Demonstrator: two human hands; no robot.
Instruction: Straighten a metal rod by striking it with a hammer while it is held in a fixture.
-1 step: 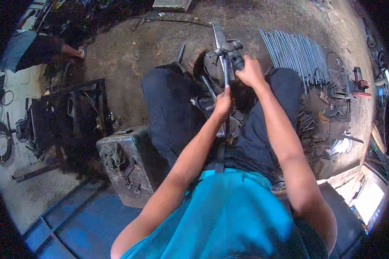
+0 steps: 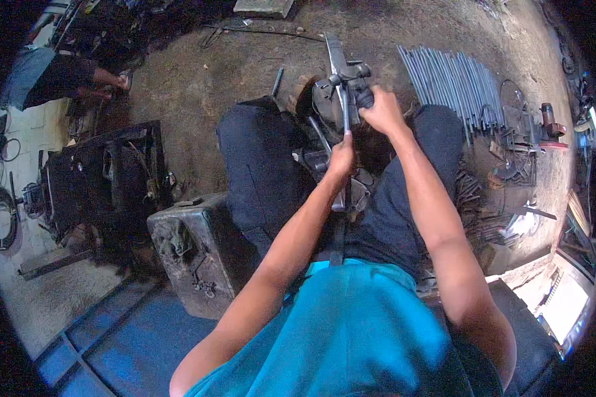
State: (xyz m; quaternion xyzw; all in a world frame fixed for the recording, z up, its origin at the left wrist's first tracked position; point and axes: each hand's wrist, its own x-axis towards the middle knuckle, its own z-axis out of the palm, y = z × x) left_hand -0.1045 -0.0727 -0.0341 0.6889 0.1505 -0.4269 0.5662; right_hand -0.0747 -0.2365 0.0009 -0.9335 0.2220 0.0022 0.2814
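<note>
Between my knees, my left hand (image 2: 341, 159) is closed around the lower end of a grey metal rod (image 2: 346, 114). The rod's upper end reaches a dark metal assembly (image 2: 328, 98), which looks like a vise or block. My right hand (image 2: 384, 112) grips a dark, thick-handled tool (image 2: 362, 94) beside the rod; its exact kind is hard to make out. A long tapered metal piece (image 2: 336, 54) sticks up past the assembly. Below my left hand, other metal parts (image 2: 359, 192) are partly hidden by my arm and trousers.
Many grey metal rods (image 2: 450, 86) lie side by side on the floor at the right. A tool with a reddish disc (image 2: 553, 135) stands beyond them. A worn metal box (image 2: 198, 255) is by my left knee. Another person's leg (image 2: 106, 78) shows at the upper left.
</note>
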